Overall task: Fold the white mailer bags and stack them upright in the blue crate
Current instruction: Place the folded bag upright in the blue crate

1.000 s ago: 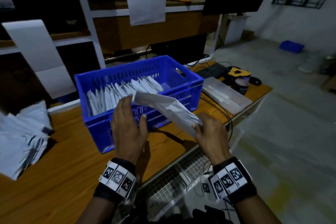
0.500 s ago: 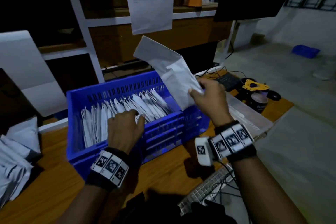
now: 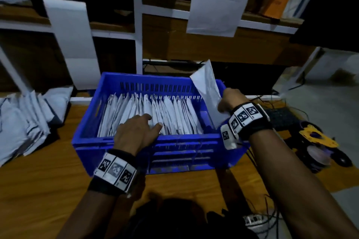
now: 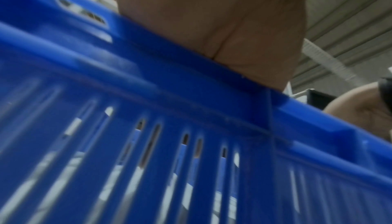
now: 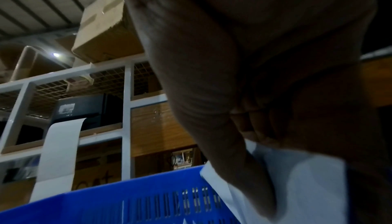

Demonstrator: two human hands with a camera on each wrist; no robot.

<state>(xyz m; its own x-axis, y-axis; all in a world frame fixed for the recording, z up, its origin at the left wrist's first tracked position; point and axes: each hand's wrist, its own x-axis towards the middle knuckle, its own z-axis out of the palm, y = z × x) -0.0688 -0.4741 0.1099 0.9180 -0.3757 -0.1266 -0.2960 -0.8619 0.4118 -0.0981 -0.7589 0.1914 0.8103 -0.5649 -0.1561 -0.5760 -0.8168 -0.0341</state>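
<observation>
The blue crate (image 3: 174, 141) stands on the wooden table and holds a row of several folded white mailer bags (image 3: 171, 114) on edge. My left hand (image 3: 139, 130) reaches over the near rim, its straight fingers resting on the tops of those bags. My right hand (image 3: 229, 99) grips one folded white mailer (image 3: 206, 85) at the crate's right end, its lower part inside the crate. In the right wrist view the mailer (image 5: 297, 180) shows under my fingers, above the crate wall (image 5: 127, 205). The left wrist view shows my palm (image 4: 212, 17) over the crate rim (image 4: 191, 80).
A pile of unfolded white mailers (image 3: 23, 122) lies at the table's left. A yellow tape dispenser (image 3: 316, 137), tape rolls and a keyboard (image 3: 281, 118) sit right of the crate. Shelving (image 3: 138, 25) with hanging paper sheets rises behind. Cables (image 3: 260, 217) trail at the near edge.
My right hand has carried the folded mailer from above the crate down into its right end. My left hand has slid forward onto the standing bags. The camera has tilted down.
</observation>
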